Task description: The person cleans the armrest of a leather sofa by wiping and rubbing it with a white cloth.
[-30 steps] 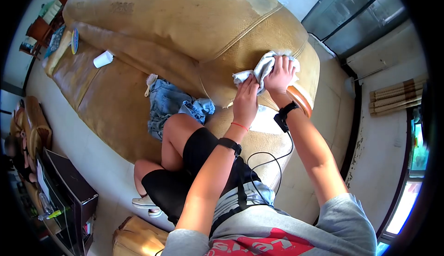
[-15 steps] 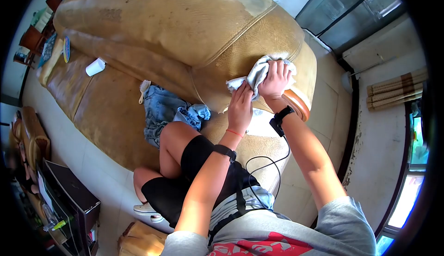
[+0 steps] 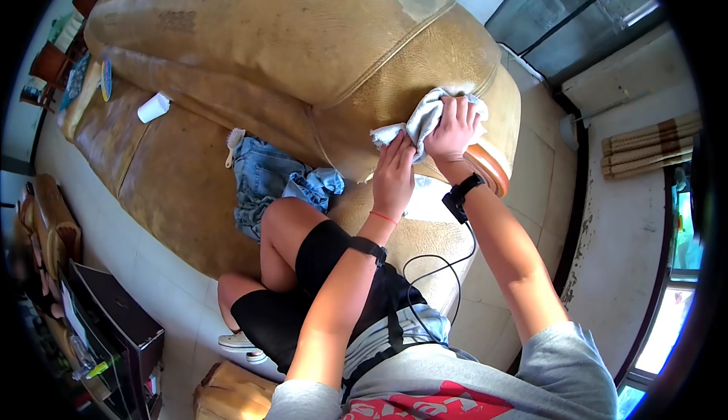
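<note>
A crumpled grey-white cloth [image 3: 426,116] lies against the right end of the tan leather sofa's backrest [image 3: 288,33]. My right hand [image 3: 455,128] is closed over the cloth, its fingers bent into the folds. Just to its left, my left hand [image 3: 396,169] has its fingers together on the cloth's lower left part; the fingertips press the fabric against the leather. Below the hands is the sofa's wooden arm trim [image 3: 489,168], partly hidden by my right wrist.
Blue denim clothing [image 3: 265,173] and a hairbrush [image 3: 233,145] lie on the seat left of my knee. A white cup-like item [image 3: 154,107] rests farther left. A black cable [image 3: 436,261] loops beside my lap. A dark cabinet [image 3: 117,306] stands at lower left.
The view has shifted slightly, so the sofa and the things on it appear farther left. Both hands remain on the cloth, which keeps nearly the same place on the backrest.
</note>
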`<state>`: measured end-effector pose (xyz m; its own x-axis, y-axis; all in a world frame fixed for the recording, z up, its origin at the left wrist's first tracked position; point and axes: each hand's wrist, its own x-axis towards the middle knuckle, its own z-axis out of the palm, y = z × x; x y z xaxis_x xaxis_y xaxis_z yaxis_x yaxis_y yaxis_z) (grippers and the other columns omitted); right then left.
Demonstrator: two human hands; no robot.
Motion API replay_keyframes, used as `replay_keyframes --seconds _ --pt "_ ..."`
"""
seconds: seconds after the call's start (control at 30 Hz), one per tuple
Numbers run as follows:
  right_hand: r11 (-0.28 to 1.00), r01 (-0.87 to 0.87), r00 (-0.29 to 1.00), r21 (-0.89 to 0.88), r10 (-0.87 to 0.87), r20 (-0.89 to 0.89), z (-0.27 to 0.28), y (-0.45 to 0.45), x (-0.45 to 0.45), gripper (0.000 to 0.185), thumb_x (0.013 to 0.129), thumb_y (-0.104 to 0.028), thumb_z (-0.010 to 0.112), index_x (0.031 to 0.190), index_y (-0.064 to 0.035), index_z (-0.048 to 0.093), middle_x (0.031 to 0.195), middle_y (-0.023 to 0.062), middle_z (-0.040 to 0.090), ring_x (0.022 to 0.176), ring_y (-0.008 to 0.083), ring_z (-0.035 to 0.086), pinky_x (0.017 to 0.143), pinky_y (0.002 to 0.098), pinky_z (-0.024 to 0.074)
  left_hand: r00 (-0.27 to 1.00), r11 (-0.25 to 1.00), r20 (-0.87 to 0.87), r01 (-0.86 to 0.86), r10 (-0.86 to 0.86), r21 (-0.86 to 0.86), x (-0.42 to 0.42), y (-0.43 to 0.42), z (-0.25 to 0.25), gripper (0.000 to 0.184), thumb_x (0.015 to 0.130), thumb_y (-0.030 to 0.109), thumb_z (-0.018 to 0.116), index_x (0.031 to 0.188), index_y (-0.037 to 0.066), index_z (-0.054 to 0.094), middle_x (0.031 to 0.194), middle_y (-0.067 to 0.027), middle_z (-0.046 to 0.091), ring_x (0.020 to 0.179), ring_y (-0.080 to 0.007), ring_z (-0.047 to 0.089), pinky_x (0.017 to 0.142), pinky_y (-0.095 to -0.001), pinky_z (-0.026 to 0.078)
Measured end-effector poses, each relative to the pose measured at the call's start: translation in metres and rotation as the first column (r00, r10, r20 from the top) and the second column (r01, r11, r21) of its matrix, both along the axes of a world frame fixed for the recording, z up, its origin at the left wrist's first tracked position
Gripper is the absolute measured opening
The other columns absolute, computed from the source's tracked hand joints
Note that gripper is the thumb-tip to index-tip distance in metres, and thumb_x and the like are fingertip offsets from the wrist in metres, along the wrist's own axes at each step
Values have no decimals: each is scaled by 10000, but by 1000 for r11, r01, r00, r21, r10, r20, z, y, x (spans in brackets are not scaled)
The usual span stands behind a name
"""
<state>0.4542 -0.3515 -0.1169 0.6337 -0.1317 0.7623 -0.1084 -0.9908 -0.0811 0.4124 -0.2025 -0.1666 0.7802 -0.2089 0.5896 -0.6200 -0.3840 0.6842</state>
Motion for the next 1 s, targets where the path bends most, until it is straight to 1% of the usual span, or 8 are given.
replay_keyframes --seconds 0.3,0.4,0.53,0.57,0.67,0.8,0.87,1.0 --pt "1000 -10 1000 7 10 -5 3 0 0 282 798 -246 634 1046 -115 666 1026 97 610 1025 349 554 914 493 370 999 1000 16 30 -30 -6 3 2 5 341 838 -123 635 1154 5 618 1361 -191 671 1349 -382 588 1106 -486 495" --pt "1000 9 1000 -7 -9 -3 -2 -1 1 321 804 -234 640 1100 -109 659 1071 101 604 1049 356 546 946 503 373 1000 999 -18 14 -13 45 -1 4 8 281 904 -60 603 1175 9 638 1367 -180 679 1393 -330 576 1168 -507 452" --pt "999 1 1000 35 -1 -7 0 1 0 328 805 -226 642 1109 -104 659 1086 105 603 1060 365 542 968 518 370 998 999 -56 18 -16 35 -5 7 15 270 913 -55 595 1173 9 633 1378 -185 673 1403 -333 566 1187 -517 429" --pt "999 14 1000 30 -13 -13 0 2 0 326 799 -217 634 1102 -100 661 1085 111 603 1068 370 544 969 522 370 1000 999 8 9 -9 37 -4 9 14 286 879 -112 614 1142 -3 637 1346 -217 669 1320 -384 612 1101 -484 495" --pt "996 23 1000 88 -21 -14 -1 4 -2 330 785 -204 621 1097 -101 660 1114 134 614 1108 380 549 969 521 373 993 999 -111 33 -34 -7 -9 8 14 293 891 -81 616 1168 14 633 1387 -181 664 1399 -349 563 1161 -487 455" --pt "994 21 1000 104 -19 -19 0 7 -4 333 784 -217 626 1094 -101 661 1113 124 620 1089 370 554 978 520 373 994 999 -103 36 -34 18 -7 8 14 276 906 -82 621 1165 14 620 1355 -188 682 1354 -369 597 1117 -474 494" --pt "999 27 1000 47 -27 -3 -1 7 -1 344 799 -292 665 1090 -108 663 1106 101 615 1076 358 553 975 524 374 995 999 -100 29 -26 35 -1 3 8 230 918 -68 613 1134 11 614 1377 -212 672 1348 -371 606 1102 -473 501" --pt "999 28 1000 36 -28 -4 -7 5 0 327 803 -282 653 1087 -120 662 1107 102 609 1082 362 553 967 545 378 993 998 -110 48 -43 43 5 2 2 248 898 -73 615 1131 11 619 1381 -234 667 1327 -378 619 1089 -469 509"
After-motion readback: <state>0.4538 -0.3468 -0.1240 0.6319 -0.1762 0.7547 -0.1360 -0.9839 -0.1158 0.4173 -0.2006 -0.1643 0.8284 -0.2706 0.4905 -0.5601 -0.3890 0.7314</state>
